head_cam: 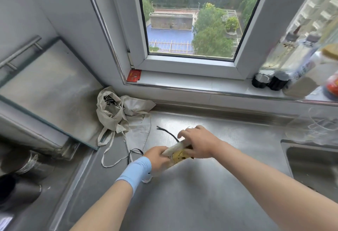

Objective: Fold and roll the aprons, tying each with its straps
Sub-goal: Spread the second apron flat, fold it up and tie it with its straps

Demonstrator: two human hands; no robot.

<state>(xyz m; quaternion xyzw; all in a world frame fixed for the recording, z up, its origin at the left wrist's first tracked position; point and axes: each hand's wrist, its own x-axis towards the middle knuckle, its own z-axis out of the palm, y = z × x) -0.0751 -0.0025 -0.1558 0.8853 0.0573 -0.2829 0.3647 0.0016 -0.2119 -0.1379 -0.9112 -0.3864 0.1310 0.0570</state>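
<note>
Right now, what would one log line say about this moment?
left hand: grips rolled apron; right hand: grips rolled apron; black strap: loose on counter; second apron: crumpled by window

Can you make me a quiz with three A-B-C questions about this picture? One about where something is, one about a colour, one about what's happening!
1. Where is the crumpled apron?
A) in the sink
B) on the counter, back left
C) on the windowsill

2. What colour is the wristband?
A) red
B) light blue
C) black

3. The rolled apron is
A) hanging up
B) lying alone
C) held in both hands

Answers:
1 B, it lies heaped on the counter.
2 B, it is pale blue on the left wrist.
3 C, the left hand and right hand grip it.
</note>
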